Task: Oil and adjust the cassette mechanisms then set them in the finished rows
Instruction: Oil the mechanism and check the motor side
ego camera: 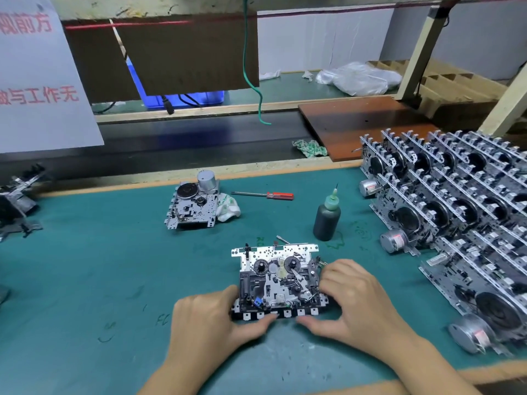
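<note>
A cassette mechanism [278,277] lies flat on the green mat in front of me, its two reel hubs facing up and its row of keys toward me. My left hand [211,320] grips its near left corner, thumb on the key row. My right hand [350,300] grips its right side, thumb at the keys and fingers curled over the right edge. A dark oil bottle [326,220] with a green needle nozzle stands just behind it. The finished rows [456,212] of upright mechanisms fill the right of the bench.
A second mechanism [192,208] lies at centre back beside a white rag [229,209]. A red-handled screwdriver [265,195] lies behind the bottle. More mechanisms [17,201] sit at the far left. A brown board [362,124] and crumpled cloth [309,148] lie on the rear ledge.
</note>
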Available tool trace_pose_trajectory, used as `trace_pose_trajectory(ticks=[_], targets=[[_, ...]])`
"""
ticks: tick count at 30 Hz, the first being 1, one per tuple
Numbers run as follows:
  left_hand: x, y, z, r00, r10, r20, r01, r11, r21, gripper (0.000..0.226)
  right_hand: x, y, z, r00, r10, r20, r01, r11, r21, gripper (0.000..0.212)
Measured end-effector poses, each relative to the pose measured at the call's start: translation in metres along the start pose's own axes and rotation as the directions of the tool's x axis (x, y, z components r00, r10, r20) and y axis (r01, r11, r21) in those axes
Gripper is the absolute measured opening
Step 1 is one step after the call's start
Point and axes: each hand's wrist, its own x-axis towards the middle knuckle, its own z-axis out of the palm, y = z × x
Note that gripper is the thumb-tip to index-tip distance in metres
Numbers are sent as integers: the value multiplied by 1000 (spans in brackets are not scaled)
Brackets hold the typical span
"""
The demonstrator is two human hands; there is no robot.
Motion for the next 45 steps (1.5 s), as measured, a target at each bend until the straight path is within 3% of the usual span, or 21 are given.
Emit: trace_pose_trajectory(ticks=[5, 10, 17, 28, 39, 45], targets=[[0, -3, -2, 997, 40, 68, -38, 999, -39, 71, -1, -1, 0, 999, 20, -37, -22, 997, -75, 53], [0, 1, -5, 994, 101, 32, -98, 992, -78, 59, -1, -9, 4, 992, 84, -96, -95, 989, -112, 56], [-2, -2, -3, 995, 20, 99, -16, 999, -39, 58, -1, -4, 0, 1000, -26, -16, 25, 997, -77, 51], [5, 1, -3, 994, -97, 50, 97, 995, -2, 64, 4, -4, -1, 999, -2, 47, 2, 1000, 3, 57], [6, -7, -6, 994, 64, 91, -59, 996, -61, 63, 2, -8, 0, 997, 71, -3, -71, 992, -108, 49], [5, -1, -3, 996, -61, 66, 63, 998, -19, 64, 4, -10, -1, 996, 78, 37, -79, 996, 30, 55]])
